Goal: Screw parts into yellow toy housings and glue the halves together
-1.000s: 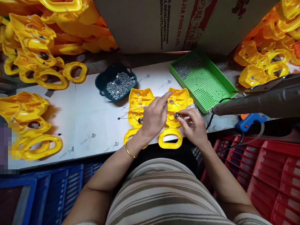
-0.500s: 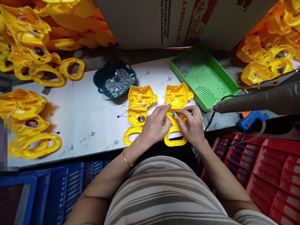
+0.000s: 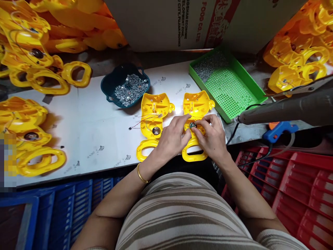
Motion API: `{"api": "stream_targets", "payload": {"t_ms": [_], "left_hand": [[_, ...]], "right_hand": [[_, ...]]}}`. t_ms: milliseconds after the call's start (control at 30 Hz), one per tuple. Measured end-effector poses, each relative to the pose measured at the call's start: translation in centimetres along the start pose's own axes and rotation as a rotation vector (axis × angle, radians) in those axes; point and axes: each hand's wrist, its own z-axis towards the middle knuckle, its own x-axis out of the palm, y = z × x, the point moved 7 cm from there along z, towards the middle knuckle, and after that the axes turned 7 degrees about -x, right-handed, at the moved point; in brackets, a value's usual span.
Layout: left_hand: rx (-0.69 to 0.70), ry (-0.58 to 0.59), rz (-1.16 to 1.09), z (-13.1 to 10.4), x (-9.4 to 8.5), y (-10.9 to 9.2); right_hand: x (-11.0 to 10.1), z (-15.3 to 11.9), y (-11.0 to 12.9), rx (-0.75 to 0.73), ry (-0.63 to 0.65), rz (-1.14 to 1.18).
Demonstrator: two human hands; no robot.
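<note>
By the near edge of the table [image 3: 88,135], the yellow shells [image 3: 196,108] are smooth, glossy plastic. Toward the far edge, shiny metal pieces [image 3: 127,93] lie in a plastic basin [image 3: 110,81], the green tray [image 3: 235,92] is perforated plastic, and the carton [image 3: 156,26] matt cardboard.

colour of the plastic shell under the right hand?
Yellow shell, seen best in the head view.

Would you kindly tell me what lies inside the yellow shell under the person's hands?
The yellow shell shows thin wire in its upper part; the right hand holds a small round part over the middle. Whatever those and the left hand cover is hidden.
</note>
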Motion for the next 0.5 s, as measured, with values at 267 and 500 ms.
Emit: {"api": "stream_targets", "payload": {"t_ms": [267, 500], "left_hand": [[-0.042, 0.042, -0.018, 0.04, 0.39, -0.19], [-0.087, 0.060, 0.008, 0.30, 0.65, 0.09]], "right_hand": [[-0.34, 0.37, 0.51, 0.013, 0.036, -0.118], [0.14, 0.50, -0.11, -0.036, 0.023, -0.009]]}}
